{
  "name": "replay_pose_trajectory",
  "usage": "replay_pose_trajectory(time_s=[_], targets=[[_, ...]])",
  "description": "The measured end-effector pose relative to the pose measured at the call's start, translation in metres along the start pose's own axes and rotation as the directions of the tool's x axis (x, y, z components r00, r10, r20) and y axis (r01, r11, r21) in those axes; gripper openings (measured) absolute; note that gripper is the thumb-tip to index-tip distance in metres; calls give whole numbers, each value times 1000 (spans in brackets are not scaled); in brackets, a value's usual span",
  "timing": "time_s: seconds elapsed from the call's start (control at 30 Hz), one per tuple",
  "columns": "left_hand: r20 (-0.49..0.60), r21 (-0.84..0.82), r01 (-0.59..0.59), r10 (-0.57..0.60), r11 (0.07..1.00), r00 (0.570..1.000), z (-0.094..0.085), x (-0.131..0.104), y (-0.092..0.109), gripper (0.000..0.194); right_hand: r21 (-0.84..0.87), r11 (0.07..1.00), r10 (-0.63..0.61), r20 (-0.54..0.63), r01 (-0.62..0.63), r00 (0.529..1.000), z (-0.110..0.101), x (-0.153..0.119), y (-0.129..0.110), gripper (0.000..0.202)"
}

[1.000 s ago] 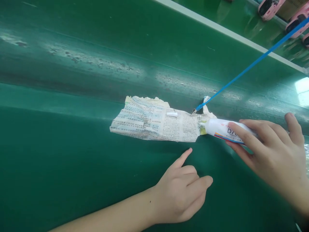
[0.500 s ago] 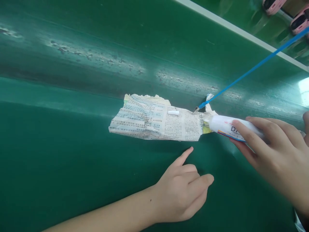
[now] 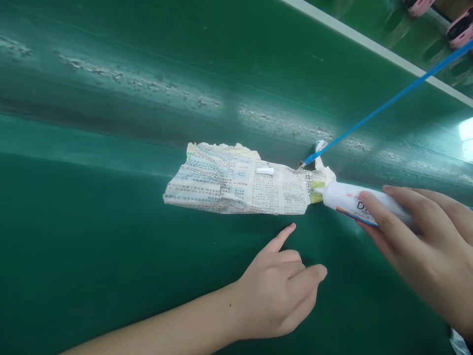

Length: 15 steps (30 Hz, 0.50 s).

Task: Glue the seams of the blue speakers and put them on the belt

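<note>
My right hand (image 3: 424, 241) is wrapped round a white glue tube (image 3: 351, 203) with black and red print and a coloured stripe. The tube lies almost level, and its narrow nozzle points left over the right end of a crumpled piece of newspaper (image 3: 236, 185). On that paper rests a small white cap (image 3: 265, 171). My left hand (image 3: 283, 291) lies on the green table just below the paper, little finger stretched out and the other fingers curled in. Whatever those curled fingers may hold is hidden.
A blue cord or rod (image 3: 380, 106) slants down from the upper right, its metal tip at the paper's upper edge. The green surface (image 3: 111, 256) has a worn, scuffed band. Beyond a white strip (image 3: 369, 47) stand pink objects (image 3: 461, 32).
My right hand and the glue tube have shifted slightly right and down. My left hand stays where it was, and the cap still lies on the paper.
</note>
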State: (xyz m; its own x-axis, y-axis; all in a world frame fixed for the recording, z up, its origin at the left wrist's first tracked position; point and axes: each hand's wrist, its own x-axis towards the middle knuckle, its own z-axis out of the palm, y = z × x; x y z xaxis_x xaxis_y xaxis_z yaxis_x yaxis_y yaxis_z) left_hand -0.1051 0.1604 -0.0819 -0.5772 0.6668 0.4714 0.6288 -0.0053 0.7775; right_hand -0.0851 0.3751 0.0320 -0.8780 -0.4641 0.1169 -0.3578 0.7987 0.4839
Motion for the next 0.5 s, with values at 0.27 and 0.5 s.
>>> replay_pose_trajectory(time_s=[0.27,0.5], targets=[[20,-16,22,-22,1000,1000,-5,5,-4,20,55,992,-116,57,113,992,-6,16,5,34],[23,-21,31,-30,999,999,-5,6,-3,19,472,875,10,210,-110,978,-14,15,8,51]])
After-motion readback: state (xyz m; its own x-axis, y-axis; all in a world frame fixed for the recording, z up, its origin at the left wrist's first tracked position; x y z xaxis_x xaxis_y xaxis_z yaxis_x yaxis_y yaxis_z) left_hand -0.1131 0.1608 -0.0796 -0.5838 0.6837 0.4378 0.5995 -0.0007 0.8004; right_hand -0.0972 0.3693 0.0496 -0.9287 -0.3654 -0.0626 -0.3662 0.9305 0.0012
